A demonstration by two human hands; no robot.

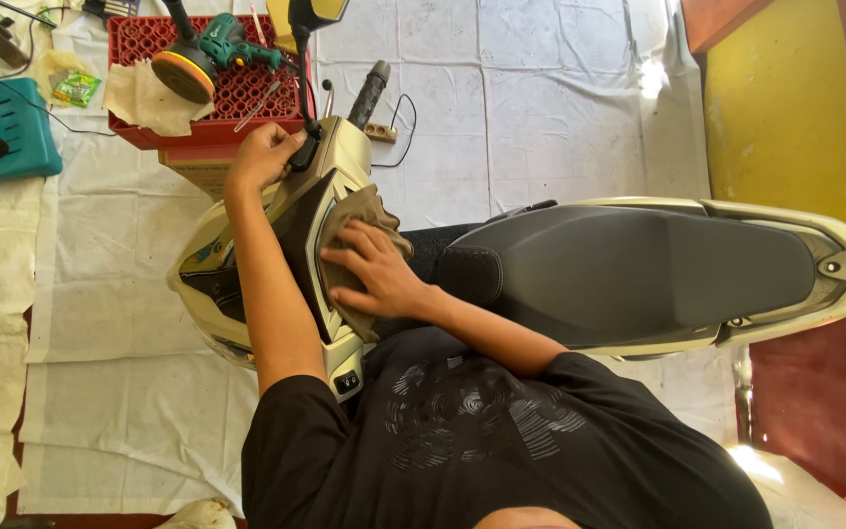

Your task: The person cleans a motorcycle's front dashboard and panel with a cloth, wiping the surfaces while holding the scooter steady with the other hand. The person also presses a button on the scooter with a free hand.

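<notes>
A: Cream and black: a scooter (580, 264) seen from above, parked on white sheeting (129, 392), its front end to the left and its black seat (638, 269) running off to the right.

B: Where are the hands?

A: The person leans over the handlebar area. In the picture the left hand (264, 157) sits higher up, curled shut around the base of the mirror stem (303, 88), steadying the front. The right hand (376, 276) lies flat, fingers spread, pressing a brown cloth (359, 220) onto the dark panel (304, 235) behind the handlebars.

B: So the cloth is on the dash?

A: Yes, draped over the panel's edge, between it and the seat, mostly under the palm.

B: Anything nearby?

A: A red crate (217, 93) just past the front, holding a green polisher (210, 54) with an orange pad, and a tan rag (149, 98) draped over the crate's rim. A teal case (12, 137) lies at the far left.

B: What makes for good wiping here?

A: In my judgement, an open palm with even pressure, following the panel's slope, while the other hand keeps the bars from swinging. Folding the cloth to a fresh face would likely avoid dragging grit across the finish.
</notes>
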